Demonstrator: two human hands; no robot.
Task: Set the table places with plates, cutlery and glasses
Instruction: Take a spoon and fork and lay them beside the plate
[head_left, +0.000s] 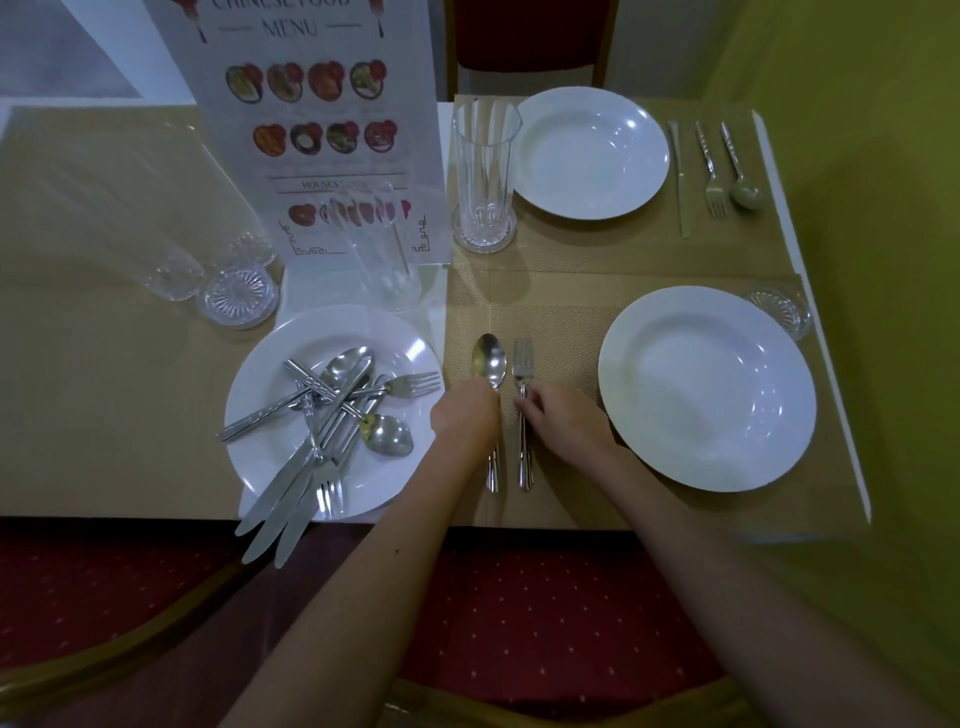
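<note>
Both hands work side by side on the near gold woven placemat (561, 322): the left hand (465, 413) curls over the handle of a steel spoon (489, 364), the right hand (558, 415) pinches the handle of a steel fork (522, 364) just beside it. To their right sits a white round plate (706, 387). Behind stands a card menu (317, 130) reading "MENU".

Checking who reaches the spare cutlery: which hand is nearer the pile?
Left. The left hand is just right of the pile, on the spoon; the right hand is farther right, on the fork.
</note>
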